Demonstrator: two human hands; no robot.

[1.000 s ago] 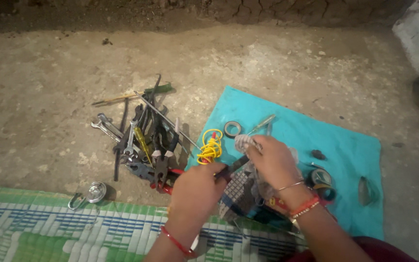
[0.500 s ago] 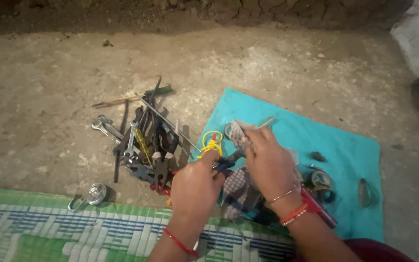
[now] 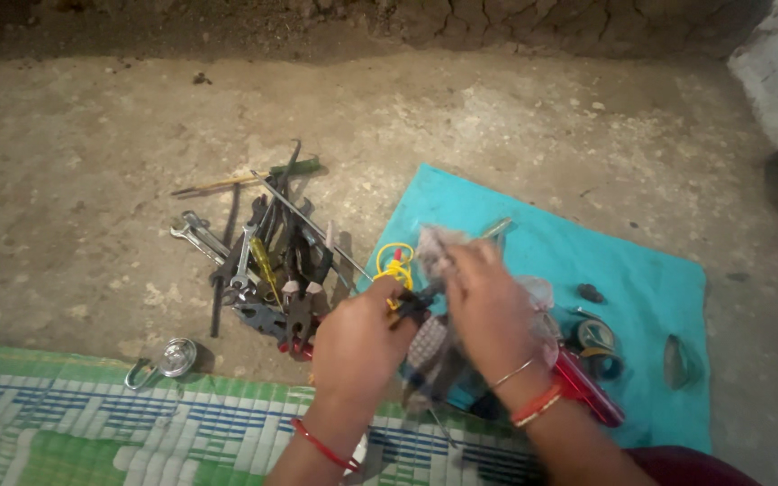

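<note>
Right hand [image 3: 488,306] has slid its checked cloth [image 3: 429,346] up the dark tool [image 3: 411,304], both grips closed.

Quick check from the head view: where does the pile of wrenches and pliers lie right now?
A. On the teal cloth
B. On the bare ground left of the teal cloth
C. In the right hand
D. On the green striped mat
B: the pile of wrenches and pliers lies on the bare ground, left of the teal cloth and beyond the green striped mat.
</note>
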